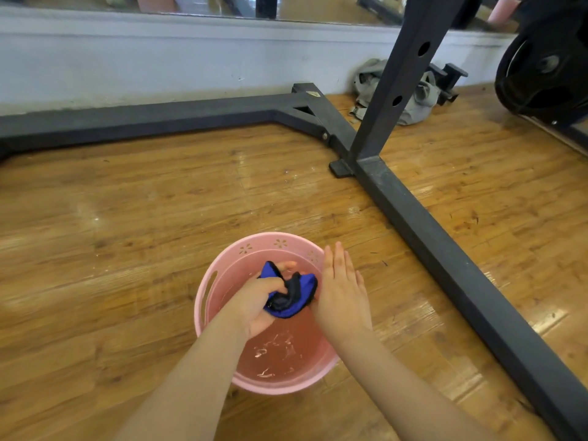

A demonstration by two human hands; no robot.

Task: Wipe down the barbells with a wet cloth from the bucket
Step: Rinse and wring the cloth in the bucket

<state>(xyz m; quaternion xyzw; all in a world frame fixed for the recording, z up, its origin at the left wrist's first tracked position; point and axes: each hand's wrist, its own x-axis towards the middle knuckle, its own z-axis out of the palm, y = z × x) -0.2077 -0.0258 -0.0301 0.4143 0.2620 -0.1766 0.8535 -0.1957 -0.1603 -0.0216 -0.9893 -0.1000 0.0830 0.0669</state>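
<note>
A pink bucket [206,300] with water in it stands on the wooden floor in front of me. Over its opening my left hand [257,305] grips a bunched blue and black cloth [292,296]. My right hand [342,288] is beside the cloth with straight fingers, its palm against the cloth's right side. A black weight plate [541,71] on a barbell end shows at the upper right; the bar itself is out of view.
The dark steel rack frame [445,237] runs along the floor to the right of the bucket, with an upright post [401,78] and a rear beam [143,117]. A grey bag [416,103] lies by the white wall base [159,58]. Wooden floor [111,233] spreads to the left.
</note>
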